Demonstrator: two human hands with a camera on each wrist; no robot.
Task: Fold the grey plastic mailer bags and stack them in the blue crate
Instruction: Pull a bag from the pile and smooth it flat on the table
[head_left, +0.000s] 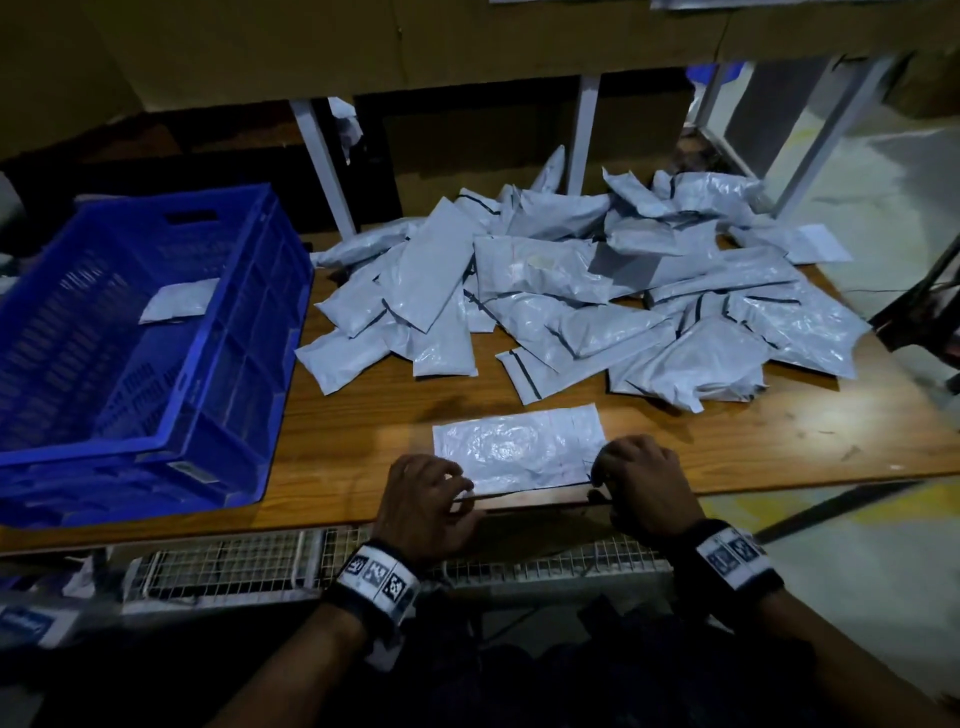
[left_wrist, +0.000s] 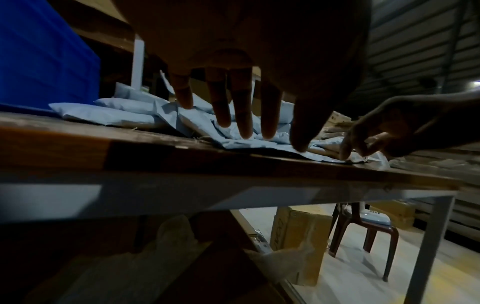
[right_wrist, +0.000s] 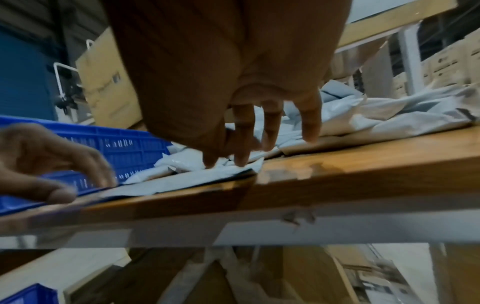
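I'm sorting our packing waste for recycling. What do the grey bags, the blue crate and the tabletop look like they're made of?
Grey bags: thin plastic film, judging by the glossy, crinkled surface.
Blue crate: rigid moulded plastic, with ribbed and slotted walls and a cut-out handle.
Tabletop: wood or a wood-look laminate, with brown grain and a slight sheen; which one is unclear.

Table (head_left: 363, 431): wooden top on a pale metal frame, in front of me.
Cardboard boxes (head_left: 467, 47): stacked behind the table.
Wire mesh (head_left: 249, 561): under the near edge.
Plastic chair (left_wrist: 363, 232): brown, on the floor beyond the table leg.
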